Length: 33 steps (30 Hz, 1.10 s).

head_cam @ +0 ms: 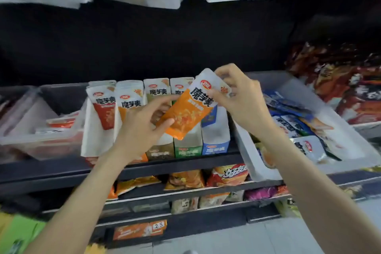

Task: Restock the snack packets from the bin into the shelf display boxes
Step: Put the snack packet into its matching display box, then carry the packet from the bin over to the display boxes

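Head view shows both hands holding one orange snack packet tilted in the air just above the row of shelf display boxes. The left hand pinches its lower edge between thumb and fingers; the right hand grips its white top corner. The clear bin with more packets sits on the shelf to the right. The risk is a flavour mix-up: the packet hangs over the green and blue-fronted boxes, while the orange-fronted box looks further left. Dropped crooked, it could also wedge across two boxes.
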Motion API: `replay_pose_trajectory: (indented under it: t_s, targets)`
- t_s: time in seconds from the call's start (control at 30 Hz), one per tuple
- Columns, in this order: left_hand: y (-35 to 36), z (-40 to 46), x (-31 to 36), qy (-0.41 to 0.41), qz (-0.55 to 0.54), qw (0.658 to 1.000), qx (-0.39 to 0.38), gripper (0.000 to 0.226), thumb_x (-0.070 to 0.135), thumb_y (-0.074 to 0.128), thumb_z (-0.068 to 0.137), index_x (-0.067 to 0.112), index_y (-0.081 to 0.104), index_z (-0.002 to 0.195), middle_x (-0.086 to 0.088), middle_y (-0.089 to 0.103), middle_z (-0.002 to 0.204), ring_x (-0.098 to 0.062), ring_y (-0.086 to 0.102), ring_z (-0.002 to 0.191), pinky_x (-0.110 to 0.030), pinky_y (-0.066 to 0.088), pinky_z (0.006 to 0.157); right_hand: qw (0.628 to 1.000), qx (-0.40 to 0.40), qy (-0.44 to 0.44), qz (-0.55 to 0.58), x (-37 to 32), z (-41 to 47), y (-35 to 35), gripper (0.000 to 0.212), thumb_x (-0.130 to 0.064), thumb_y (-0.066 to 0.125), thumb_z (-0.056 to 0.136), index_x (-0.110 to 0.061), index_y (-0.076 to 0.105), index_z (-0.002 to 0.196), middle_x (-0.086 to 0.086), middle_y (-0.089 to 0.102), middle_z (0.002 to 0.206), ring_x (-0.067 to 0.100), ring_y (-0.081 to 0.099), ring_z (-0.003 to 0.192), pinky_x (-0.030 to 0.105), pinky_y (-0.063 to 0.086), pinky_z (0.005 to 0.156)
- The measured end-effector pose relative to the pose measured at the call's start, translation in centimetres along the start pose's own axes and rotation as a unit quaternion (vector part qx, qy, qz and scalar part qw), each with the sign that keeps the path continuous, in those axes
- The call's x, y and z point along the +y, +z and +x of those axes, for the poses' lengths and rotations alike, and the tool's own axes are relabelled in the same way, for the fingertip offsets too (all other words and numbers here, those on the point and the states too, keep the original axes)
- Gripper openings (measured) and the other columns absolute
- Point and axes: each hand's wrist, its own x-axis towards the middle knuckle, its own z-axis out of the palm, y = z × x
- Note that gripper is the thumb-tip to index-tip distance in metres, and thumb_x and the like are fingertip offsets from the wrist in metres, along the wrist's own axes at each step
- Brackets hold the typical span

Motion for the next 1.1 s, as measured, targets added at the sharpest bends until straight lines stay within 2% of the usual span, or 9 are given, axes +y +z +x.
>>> replay_pose_trajectory:
  t_s: [0.13,0.2,0.3,0.43,0.53,0.73,0.83,1.0,1.1]
  targets:
    - [-3.9,-1.5,-3.6,0.011,0.141,0.983,0.119,0.044,0.026,0.063,0.089,0.036,0.048,0.129,0.006,0.068,0.102,-0.011,0.065,0.085,-0.032,0.054,0.075,0.997,-0.002,-0.082,0.002,-3.2,2.6,5.3,0.027,-0.021,0.066,0.088,-0.016,0.054,0.111,0.0,0.069,0.085,0.017,0.064,0.07,0.04,0.049,0.063]
    - [-5.0,-1.7,-5.3,-0.014,0.146,0.976,0.158,0.043,0.024,0.063,0.089,0.031,0.049,0.129,0.001,0.069,0.101,-0.017,0.066,0.085,-0.038,0.055,0.076,0.991,0.014,-0.13,-0.027,-4.6,3.8,7.6,0.021,-0.023,0.066,0.088,-0.017,0.057,0.107,-0.001,0.066,0.08,0.018,0.062,0.069,0.041,0.049,0.062]
    - [-4.8,-1.3,-7.5,-0.067,0.158,0.974,0.145,0.043,0.024,0.064,0.088,0.021,0.05,0.129,-0.003,0.07,0.1,-0.019,0.067,0.086,-0.043,0.055,0.078,0.976,0.025,-0.196,-0.089,-5.5,5.1,10.4,0.015,-0.021,0.062,0.089,-0.016,0.061,0.103,-0.004,0.063,0.08,0.019,0.061,0.069,0.038,0.051,0.061]
    - [-4.1,-0.8,-9.0,-0.092,0.281,0.948,0.118,0.045,0.035,0.059,0.091,0.014,0.048,0.129,-0.009,0.067,0.109,-0.027,0.064,0.099,-0.043,0.053,0.085,0.943,0.031,-0.28,-0.176,-5.4,6.0,13.0,0.014,-0.016,0.062,0.087,-0.01,0.063,0.099,0.004,0.062,0.075,0.026,0.059,0.054,0.037,0.051,0.047]
    - [-3.9,-0.5,-10.1,-0.123,0.319,0.936,0.087,0.054,0.032,0.066,0.087,0.011,0.045,0.132,-0.011,0.06,0.125,-0.028,0.057,0.114,-0.044,0.045,0.097,0.928,0.039,-0.306,-0.211,-5.3,6.8,14.1,0.017,-0.007,0.069,0.082,-0.011,0.063,0.097,0.003,0.059,0.07,0.022,0.055,0.049,0.033,0.048,0.041]
    - [-3.7,-1.2,-11.9,-0.2,0.184,0.96,0.073,0.052,0.028,0.069,0.085,0.017,0.046,0.13,-0.004,0.056,0.129,-0.021,0.056,0.115,-0.039,0.05,0.095,0.921,0.028,-0.312,-0.231,-6.0,8.1,15.9,0.03,-0.001,0.077,0.071,-0.016,0.063,0.092,-0.002,0.057,0.067,0.018,0.053,0.047,0.028,0.045,0.038]
    - [-3.8,-1.4,-12.2,-0.197,0.176,0.962,0.072,0.052,0.028,0.07,0.084,0.016,0.047,0.129,-0.004,0.058,0.128,-0.021,0.058,0.114,-0.038,0.05,0.095,0.923,0.008,-0.296,-0.244,-5.8,8.5,16.5,0.03,0.001,0.073,0.072,-0.016,0.061,0.094,-0.002,0.057,0.069,0.019,0.055,0.049,0.028,0.045,0.04]
    - [-4.0,-1.6,-12.2,-0.193,0.148,0.967,0.076,0.066,0.025,0.073,0.081,0.023,0.041,0.139,-0.001,0.058,0.129,-0.02,0.059,0.113,-0.042,0.052,0.093,0.925,0.014,-0.295,-0.239,-5.6,9.3,14.8,0.012,-0.008,0.063,0.086,-0.016,0.063,0.095,-0.001,0.061,0.073,0.021,0.058,0.055,0.031,0.047,0.045]
    - [-3.9,-1.7,-12.1,-0.191,0.155,0.966,0.084,0.067,0.025,0.073,0.081,0.024,0.041,0.14,0.0,0.056,0.132,-0.019,0.056,0.117,-0.041,0.05,0.096,0.912,-0.015,-0.319,-0.258,-5.2,9.2,15.5,0.018,-0.005,0.07,0.078,-0.017,0.063,0.089,-0.002,0.059,0.067,0.019,0.056,0.051,0.026,0.043,0.04]
